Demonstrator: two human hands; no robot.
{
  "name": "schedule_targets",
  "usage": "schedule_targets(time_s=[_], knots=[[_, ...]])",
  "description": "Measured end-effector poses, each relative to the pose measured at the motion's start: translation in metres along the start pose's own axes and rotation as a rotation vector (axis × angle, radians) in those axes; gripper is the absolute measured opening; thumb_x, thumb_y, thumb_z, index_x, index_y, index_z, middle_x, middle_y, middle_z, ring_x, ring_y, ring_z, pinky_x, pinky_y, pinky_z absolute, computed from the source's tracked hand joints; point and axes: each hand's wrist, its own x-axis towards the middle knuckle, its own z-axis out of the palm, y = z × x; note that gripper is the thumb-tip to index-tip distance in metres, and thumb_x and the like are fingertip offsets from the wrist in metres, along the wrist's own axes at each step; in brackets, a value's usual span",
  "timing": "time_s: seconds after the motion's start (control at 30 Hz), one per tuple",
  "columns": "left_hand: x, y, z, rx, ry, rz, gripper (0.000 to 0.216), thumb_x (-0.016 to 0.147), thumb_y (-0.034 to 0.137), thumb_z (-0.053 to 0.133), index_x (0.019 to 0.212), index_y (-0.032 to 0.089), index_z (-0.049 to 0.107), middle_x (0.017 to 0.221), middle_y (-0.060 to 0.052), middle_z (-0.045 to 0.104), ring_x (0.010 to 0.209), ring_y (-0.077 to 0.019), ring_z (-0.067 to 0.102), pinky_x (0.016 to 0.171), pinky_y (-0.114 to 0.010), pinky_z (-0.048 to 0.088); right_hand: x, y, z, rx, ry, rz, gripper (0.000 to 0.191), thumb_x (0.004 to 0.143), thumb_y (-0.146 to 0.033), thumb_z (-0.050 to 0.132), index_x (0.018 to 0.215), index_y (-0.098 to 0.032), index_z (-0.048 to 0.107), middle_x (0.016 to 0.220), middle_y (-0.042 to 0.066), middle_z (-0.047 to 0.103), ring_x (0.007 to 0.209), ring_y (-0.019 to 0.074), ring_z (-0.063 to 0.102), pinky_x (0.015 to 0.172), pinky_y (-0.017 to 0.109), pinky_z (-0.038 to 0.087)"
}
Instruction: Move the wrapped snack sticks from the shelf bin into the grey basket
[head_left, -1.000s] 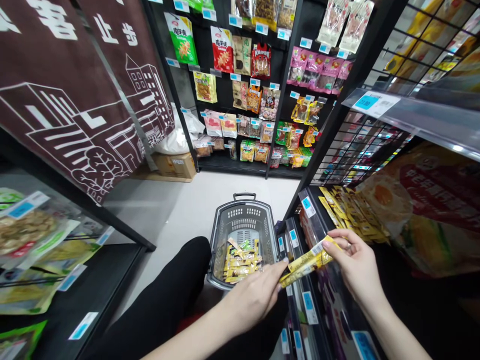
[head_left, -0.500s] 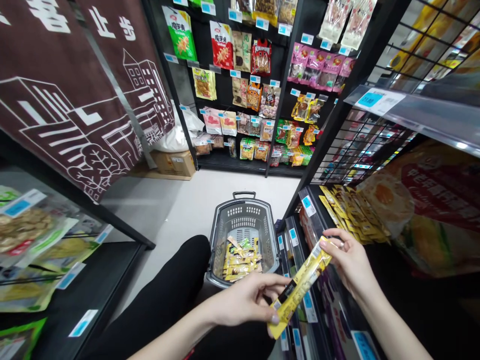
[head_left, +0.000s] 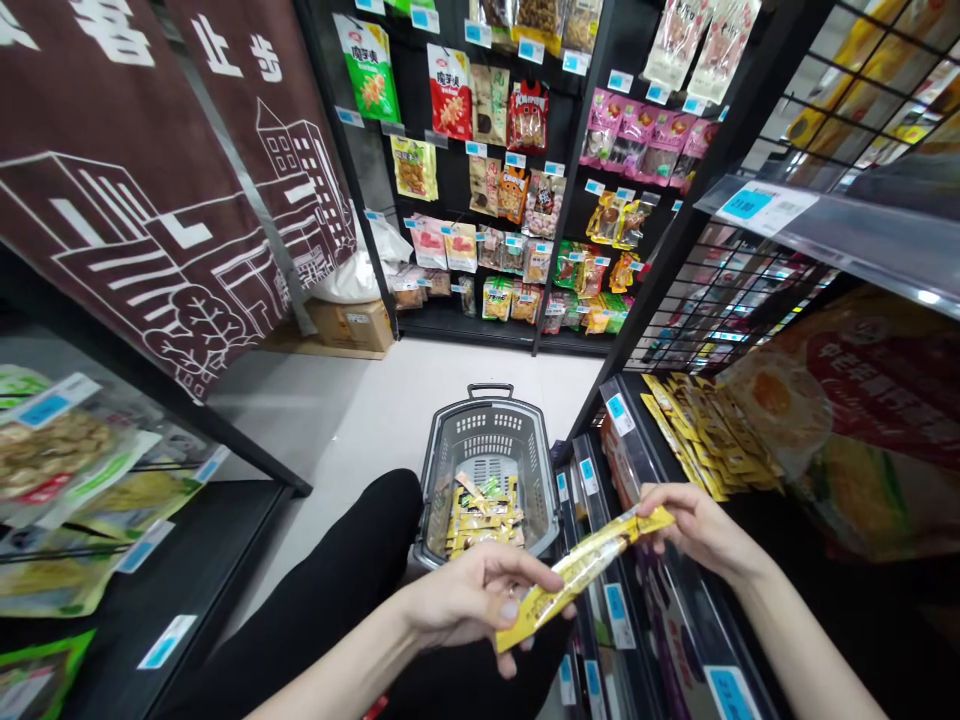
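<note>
Holding: one sachet (head_left: 585,575), by both ends

Risk, as I judge it remotely: slipping, from a fingertip hold on a glossy wrapper; once loose, it could miss the basket (head_left: 534,480). Location: between left hand (head_left: 469,600) and right hand (head_left: 697,525), each pinching one end, on the basket's near side. Appearance: slim, yellow, shiny, tilted, creased near the right hand.

I am observing the left hand (head_left: 465,598) and right hand (head_left: 697,525) pinching a yellow packet (head_left: 581,572) towards opposite ends, near the basket (head_left: 531,440). Loose packets (head_left: 480,525) are lying inside the basket; yellow sachets (head_left: 705,430) are lying to its right.
</note>
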Motion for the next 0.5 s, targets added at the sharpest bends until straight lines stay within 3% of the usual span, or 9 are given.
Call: schedule_targets(time_s=[0.1, 0.2, 0.3, 0.4, 0.5], knots=[[-0.001, 0.002, -0.002, -0.095, 0.058, 0.094, 0.036, 0.071, 0.017, 0.069, 0.106, 0.012, 0.064, 0.103, -0.014, 0.066, 0.063, -0.0095, 0.064, 0.047, -0.014, 0.051, 0.002, 0.004, 0.001, -0.072, 0.053, -0.051, 0.044, 0.056, -0.045, 0.079, 0.089, -0.018, 0.071, 0.073, 0.001, 0.062, 0.053, 0.0116, 0.053, 0.051, 0.026, 0.044], [0.0, 0.006, -0.003, -0.146, 0.089, 0.189, 0.042, 0.077, 0.023, 0.062, 0.116, 0.01, 0.057, 0.113, -0.019, 0.062, 0.074, -0.013, 0.066, 0.059, -0.019, 0.055, 0.005, 0.007, 0.009, -0.262, 0.247, -0.032, 0.025, 0.071, -0.039, 0.069, 0.076, -0.015, 0.069, 0.053, -0.002, 0.056, 0.042, 0.0097, 0.045, 0.041, 0.022, 0.033], [0.001, 0.01, -0.001, -0.07, 0.139, 0.279, 0.057, 0.076, 0.04, 0.062, 0.123, 0.009, 0.051, 0.117, -0.021, 0.06, 0.085, -0.0204, 0.065, 0.068, -0.029, 0.057, 0.007, 0.006, 0.018, -0.439, 0.378, -0.072, 0.03, 0.077, -0.041, 0.062, 0.061, -0.015, 0.063, 0.042, -0.007, 0.041, 0.04, 0.0079, 0.034, 0.041, 0.021, 0.025], [0.003, 0.013, 0.001, 0.164, 0.313, 0.268, 0.058, 0.073, 0.043, 0.067, 0.116, 0.006, 0.054, 0.093, -0.017, 0.069, 0.076, -0.0208, 0.067, 0.059, -0.027, 0.056, 0.006, 0.003, 0.025, -0.52, 0.413, -0.124, 0.033, 0.077, -0.041, 0.061, 0.056, -0.016, 0.059, 0.045, -0.007, 0.034, 0.045, 0.008, 0.03, 0.044, 0.022, 0.023], [0.005, 0.015, -0.001, 0.329, 0.496, 0.205, 0.045, 0.075, 0.044, 0.063, 0.098, 0.005, 0.063, 0.063, -0.009, 0.069, 0.056, -0.0167, 0.065, 0.046, -0.021, 0.051, 0.005, 0.001, 0.028, -0.509, 0.397, -0.115, 0.034, 0.076, -0.045, 0.059, 0.059, -0.016, 0.061, 0.05, -0.005, 0.039, 0.049, 0.01, 0.034, 0.047, 0.023, 0.026]])
